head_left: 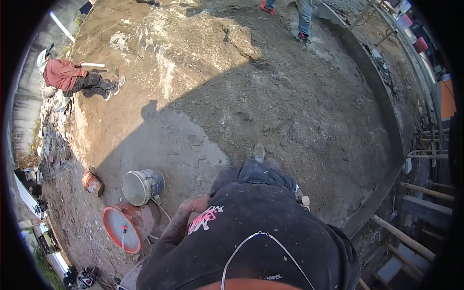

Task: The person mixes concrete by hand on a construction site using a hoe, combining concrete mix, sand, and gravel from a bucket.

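Observation:
My left hand (198, 203) is at my left side by the hip, against my dark shirt; its fingers are mostly hidden. On the other side, only a small part of my right hand (304, 200) shows past the shirt's edge, with something small and white beside it. What either hand holds, if anything, I cannot make out. Left of my left hand stand a pale bucket (157, 183) with a dark label and a large red-rimmed drum (107, 231) of cloudy liquid. A hose (163, 209) runs beside them. One of my shoes (259, 152) rests on the damp ground.
A small orange bucket (91, 183) stands farther left. At the left edge a person in a maroon top (63, 75) sits by a white pipe (93, 65). Another person's legs (304, 17) stand at the top. A low ledge (382, 104) and wooden poles (403, 238) border the right.

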The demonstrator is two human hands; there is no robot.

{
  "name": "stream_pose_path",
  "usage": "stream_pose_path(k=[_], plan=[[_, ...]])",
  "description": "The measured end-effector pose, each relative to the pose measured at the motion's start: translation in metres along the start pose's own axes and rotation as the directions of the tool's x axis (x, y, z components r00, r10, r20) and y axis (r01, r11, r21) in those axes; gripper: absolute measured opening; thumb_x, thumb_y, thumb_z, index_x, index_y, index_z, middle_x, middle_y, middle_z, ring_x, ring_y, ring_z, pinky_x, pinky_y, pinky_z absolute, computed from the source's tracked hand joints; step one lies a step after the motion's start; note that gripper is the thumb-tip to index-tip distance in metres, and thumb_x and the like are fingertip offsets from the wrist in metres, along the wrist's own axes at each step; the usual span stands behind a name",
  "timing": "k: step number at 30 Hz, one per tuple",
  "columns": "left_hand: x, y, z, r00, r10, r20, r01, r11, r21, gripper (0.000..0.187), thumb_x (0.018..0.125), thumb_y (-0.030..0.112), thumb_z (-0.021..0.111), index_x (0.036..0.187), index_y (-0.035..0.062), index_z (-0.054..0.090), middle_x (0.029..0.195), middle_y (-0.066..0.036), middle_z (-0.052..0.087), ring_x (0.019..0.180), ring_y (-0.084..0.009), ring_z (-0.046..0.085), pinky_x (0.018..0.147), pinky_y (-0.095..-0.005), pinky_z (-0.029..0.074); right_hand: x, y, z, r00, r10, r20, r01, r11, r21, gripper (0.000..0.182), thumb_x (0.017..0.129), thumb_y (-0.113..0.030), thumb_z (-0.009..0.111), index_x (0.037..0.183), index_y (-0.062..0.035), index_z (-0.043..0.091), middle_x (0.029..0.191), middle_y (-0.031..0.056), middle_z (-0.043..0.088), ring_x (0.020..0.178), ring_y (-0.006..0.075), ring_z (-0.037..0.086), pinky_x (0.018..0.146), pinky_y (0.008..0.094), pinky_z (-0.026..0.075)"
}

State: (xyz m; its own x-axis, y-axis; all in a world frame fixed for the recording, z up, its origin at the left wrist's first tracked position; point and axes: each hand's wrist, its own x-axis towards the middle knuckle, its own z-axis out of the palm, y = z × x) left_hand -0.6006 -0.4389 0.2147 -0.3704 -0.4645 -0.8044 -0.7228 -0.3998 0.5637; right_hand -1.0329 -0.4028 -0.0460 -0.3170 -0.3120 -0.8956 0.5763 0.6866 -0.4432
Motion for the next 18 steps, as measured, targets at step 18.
stream_pose_path(k=[18], plan=[[0.114,0.080,-0.073,0.964,0.165,-0.208,-0.158,0.986,0.053,0.028,0.063,0.030,0.060,0.070,0.0024,0.058,0.078,-0.017,0.057,0.075,-0.0296,0.055,0.063,-0.0352,0.042,0.102,-0.197,0.110,0.992,0.044,0.118,-0.042,0.999,-0.021,0.013,0.075,-0.022,0.053,0.080,-0.0097,0.054,0.068,0.0049,0.053,0.056,0.0211,0.051,0.050,0.0312,0.043]])
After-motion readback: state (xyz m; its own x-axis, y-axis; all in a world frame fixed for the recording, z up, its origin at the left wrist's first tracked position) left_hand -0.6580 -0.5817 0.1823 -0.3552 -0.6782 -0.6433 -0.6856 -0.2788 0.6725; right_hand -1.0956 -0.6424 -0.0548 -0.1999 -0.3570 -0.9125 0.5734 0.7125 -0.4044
